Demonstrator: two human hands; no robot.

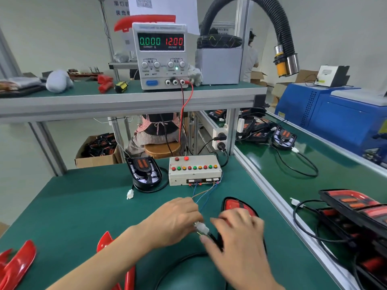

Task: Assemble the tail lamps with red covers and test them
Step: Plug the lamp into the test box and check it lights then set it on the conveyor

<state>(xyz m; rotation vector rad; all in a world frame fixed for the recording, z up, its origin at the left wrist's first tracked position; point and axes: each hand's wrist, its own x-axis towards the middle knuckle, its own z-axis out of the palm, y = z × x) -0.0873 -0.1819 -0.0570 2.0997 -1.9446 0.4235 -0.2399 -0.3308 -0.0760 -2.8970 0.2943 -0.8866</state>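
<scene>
While the left hand pinches the white plug connector and the right hand curls round its black cable, the assembled tail lamp lies near the table's right edge. It looks light, rigid and glossy, likely slippery and scratch-prone; best held by its black housing rim. Its red cover has a black border.

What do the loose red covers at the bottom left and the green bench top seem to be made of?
The red covers look like moulded glossy plastic: bright glare streaks run along their curved faces. The bench top looks like a matte rubber or vinyl mat: even green with no reflections, edged by a metal-looking rail; which of the two is unclear.
</scene>
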